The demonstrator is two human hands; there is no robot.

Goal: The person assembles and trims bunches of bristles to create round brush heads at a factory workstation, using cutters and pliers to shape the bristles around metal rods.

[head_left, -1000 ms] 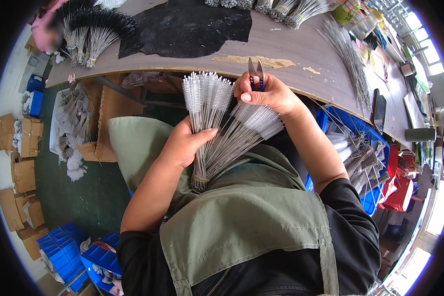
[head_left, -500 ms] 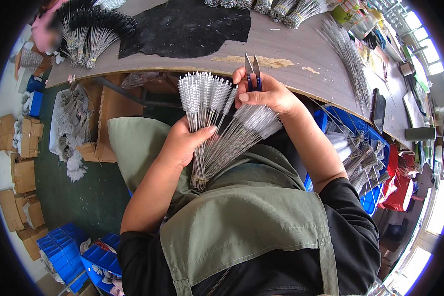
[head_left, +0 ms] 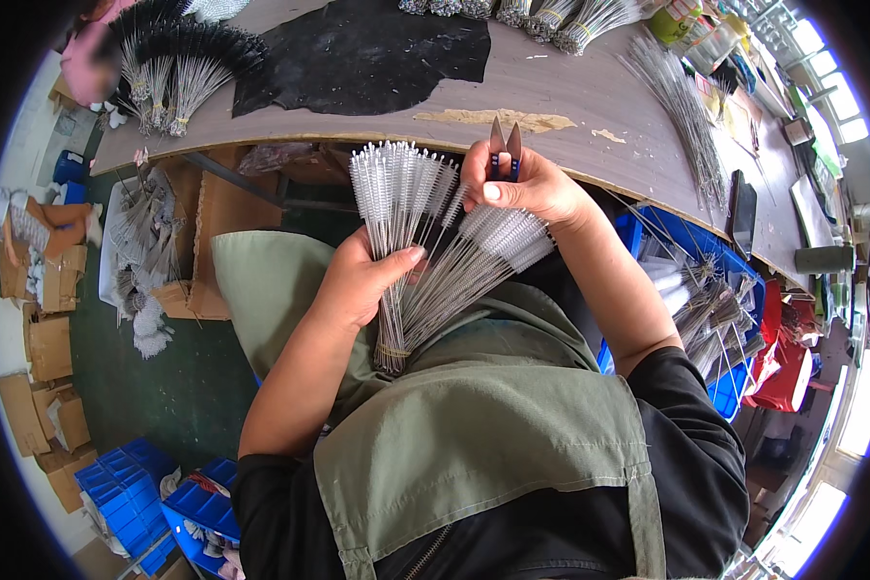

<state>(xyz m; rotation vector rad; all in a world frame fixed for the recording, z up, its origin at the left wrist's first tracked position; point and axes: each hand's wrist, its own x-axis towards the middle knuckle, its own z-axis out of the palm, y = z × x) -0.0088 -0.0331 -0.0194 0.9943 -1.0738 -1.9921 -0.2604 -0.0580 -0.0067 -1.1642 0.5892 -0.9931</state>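
A bundle of thin wire brushes (head_left: 396,198) with white bristle heads rests against my apron, bound near its lower end by a yellowish band. My left hand (head_left: 365,275) is closed round the wire stems, thumb across the front. The heads fan into a left group and a right group. Over the right group, my right hand (head_left: 536,188) holds a pair of thread snips (head_left: 506,159) with blue grips, pointed blades up and apart. The right fingertips are beside a single brush between the two groups; whether they pinch it I cannot tell.
The worktable (head_left: 551,87) carries a black sheet (head_left: 358,58), black-bristled brush bundles (head_left: 188,77) and loose wire stems (head_left: 681,116). To my right a blue crate (head_left: 725,387) holds more brushes; a white bin (head_left: 109,242) stands left. A person in pink (head_left: 89,68) sits at the far left.
My right hand and the snips have shifted slightly right and down, and the blades stand a little wider apart. One brush between the groups leans further right. The left hand stays put.
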